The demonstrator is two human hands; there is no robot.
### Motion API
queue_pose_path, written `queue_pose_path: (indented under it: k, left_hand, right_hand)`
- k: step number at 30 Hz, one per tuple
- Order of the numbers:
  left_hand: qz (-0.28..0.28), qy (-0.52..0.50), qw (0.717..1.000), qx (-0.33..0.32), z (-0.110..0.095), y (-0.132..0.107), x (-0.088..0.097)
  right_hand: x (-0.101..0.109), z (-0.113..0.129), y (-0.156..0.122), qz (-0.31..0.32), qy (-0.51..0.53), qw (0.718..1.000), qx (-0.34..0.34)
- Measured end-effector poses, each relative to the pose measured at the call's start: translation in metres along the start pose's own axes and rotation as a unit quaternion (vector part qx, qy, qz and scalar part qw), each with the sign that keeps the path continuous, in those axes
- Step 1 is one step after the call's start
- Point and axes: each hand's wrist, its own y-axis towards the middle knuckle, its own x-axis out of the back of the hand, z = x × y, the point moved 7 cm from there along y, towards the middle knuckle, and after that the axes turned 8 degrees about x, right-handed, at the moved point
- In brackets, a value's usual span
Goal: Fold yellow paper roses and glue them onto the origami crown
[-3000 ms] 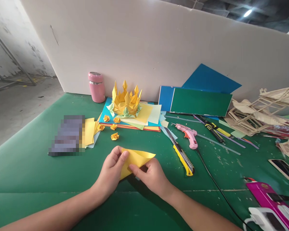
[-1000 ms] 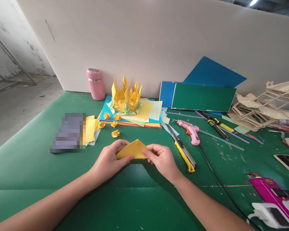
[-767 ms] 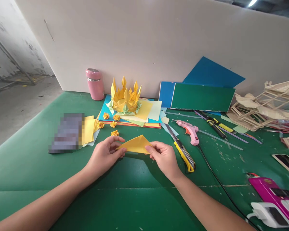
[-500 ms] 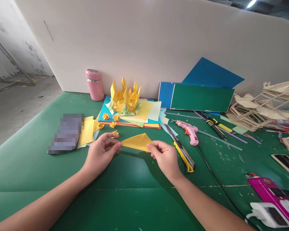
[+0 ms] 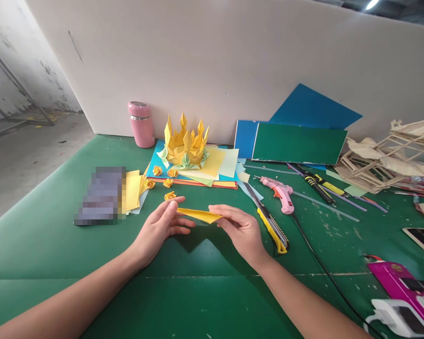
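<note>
A folded yellow paper point(image 5: 199, 215) hangs a little above the green table mat point(image 5: 198, 292), seen almost edge-on. My left hand point(image 5: 162, 226) pinches its left tip between thumb and fingers. My right hand point(image 5: 240, 228) pinches its right end. Just beyond my left hand lie several small yellow paper roses point(image 5: 169, 195). Farther back, a yellow origami crown point(image 5: 184, 141) stands on a stack of coloured paper sheets point(image 5: 215, 169).
A yellow utility knife point(image 5: 270, 223) lies right of my right hand, then a pink glue gun point(image 5: 279, 192) with its black cord. A pink flask point(image 5: 141, 124) stands at the back left. Wooden stick models point(image 5: 385, 157) and magenta devices point(image 5: 399, 287) fill the right side.
Both hands lifted the folded yellow paper off the mat and tilted it flat, so it now shows nearly edge-on. My left fingers stretched out more.
</note>
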Motion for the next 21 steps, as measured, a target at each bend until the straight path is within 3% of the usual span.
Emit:
queue_pose_path:
  k: [6,10,15,21]
  left_hand:
    - [0.01,0.008,1.0,-0.01,-0.002,0.002,0.001]
    - [-0.004,0.026,1.0,-0.015,-0.003,0.003,0.002]
    - [-0.012,0.07,0.996,-0.048,-0.006,0.003,0.003]
    - [0.047,0.135,0.981,-0.134,-0.013,-0.003,-0.008]
  right_hand:
    - [-0.008,0.001,-0.001,0.082,0.025,0.996,-0.034]
    - [-0.011,-0.001,-0.003,0.102,0.065,0.991,-0.063]
    - [-0.01,-0.006,-0.002,0.089,-0.005,0.993,-0.081]
    - [0.005,0.0,0.001,0.009,-0.076,0.997,-0.027]
